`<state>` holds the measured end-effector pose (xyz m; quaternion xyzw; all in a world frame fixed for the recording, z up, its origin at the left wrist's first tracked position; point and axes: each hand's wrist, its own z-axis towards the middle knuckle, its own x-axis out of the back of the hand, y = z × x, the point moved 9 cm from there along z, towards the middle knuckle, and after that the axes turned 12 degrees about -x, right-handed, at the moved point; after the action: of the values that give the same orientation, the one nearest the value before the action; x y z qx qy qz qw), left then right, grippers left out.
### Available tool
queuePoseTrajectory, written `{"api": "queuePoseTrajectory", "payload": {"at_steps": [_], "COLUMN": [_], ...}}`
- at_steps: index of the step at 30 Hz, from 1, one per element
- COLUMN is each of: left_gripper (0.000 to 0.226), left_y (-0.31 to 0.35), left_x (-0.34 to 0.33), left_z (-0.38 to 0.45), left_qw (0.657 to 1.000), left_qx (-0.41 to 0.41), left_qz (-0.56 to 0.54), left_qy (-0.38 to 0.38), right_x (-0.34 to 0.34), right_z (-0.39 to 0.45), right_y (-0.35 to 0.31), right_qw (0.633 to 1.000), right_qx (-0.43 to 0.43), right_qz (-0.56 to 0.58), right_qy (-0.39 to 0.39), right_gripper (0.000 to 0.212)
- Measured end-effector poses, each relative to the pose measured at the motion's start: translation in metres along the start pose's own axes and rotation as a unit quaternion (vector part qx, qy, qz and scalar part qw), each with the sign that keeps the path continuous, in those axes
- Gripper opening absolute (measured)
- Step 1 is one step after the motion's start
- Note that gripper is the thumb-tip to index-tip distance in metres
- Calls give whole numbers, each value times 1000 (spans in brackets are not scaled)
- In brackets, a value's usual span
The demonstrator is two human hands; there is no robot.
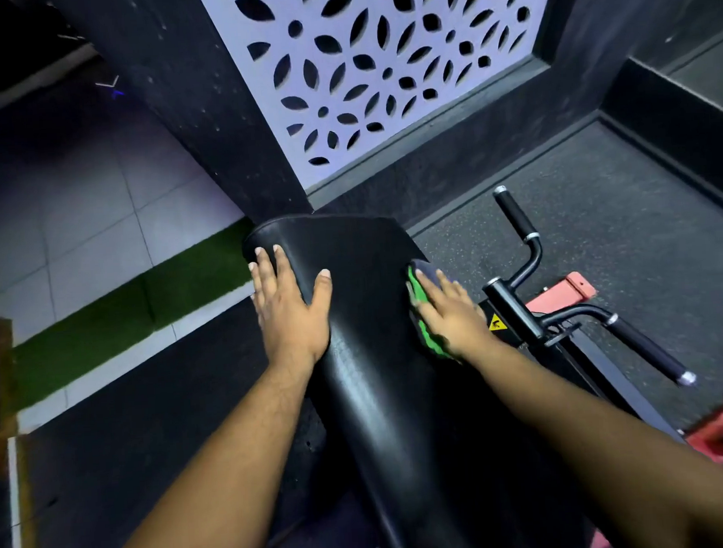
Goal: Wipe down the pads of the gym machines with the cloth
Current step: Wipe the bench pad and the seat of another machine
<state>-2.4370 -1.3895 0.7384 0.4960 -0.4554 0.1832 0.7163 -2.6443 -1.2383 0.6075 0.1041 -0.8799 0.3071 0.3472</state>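
I note my right hand [446, 311] pressing, fingers flat, the green-and-blue cloth [427, 333] on the long black vinyl pad's [373, 357] right edge, left hand [289, 303] spread flat steadying; the cloth may slip off that curved edge.

A person's left hand [290, 307] rests flat on the left edge of a long black pad [369, 358], fingers straight, while the right hand [449, 313] presses a green and dark cloth [428, 337] against the pad's right side. Black handlebars [517, 222] with a yellow warning sticker [497, 321] stand just right of the pad, beneath a white cut-out wall panel [380, 61].
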Motion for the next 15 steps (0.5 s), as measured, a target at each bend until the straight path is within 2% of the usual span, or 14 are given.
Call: {"api": "queuePoseTrajectory", "payload": {"at_steps": [2,4,7,9,12,15], "left_gripper": [82,83,84,86,87,86], "left_y": [1,1,3,5,10,23], "left_x": [1,2,5,6,10,7], "left_z": [0,-1,-4,-6,-12,-44], "left_qw": [1000,1000,1000,1000,1000,997], "left_qx": [-1,-2,-3,-6,-21,-76], "left_qz": [-7,-11,-14,-18,-10,6], "left_qy": [-1,-1,-9,-11,-6,-16], "right_x": [-5,-4,0,-5,-10,-13], "right_z": [-1,-30,-93,-120,-96,-54], "right_y": [-37,-58,-29,12,58,45], "right_qw": [1000,998,984,980,994,999], "right_qx": [-3,61,173,199,94,27], "right_qz": [-5,-10,36,22,-45,8], "right_qy": [8,30,23,14,30,40], "right_gripper": [56,52,50,52,58,70]}}
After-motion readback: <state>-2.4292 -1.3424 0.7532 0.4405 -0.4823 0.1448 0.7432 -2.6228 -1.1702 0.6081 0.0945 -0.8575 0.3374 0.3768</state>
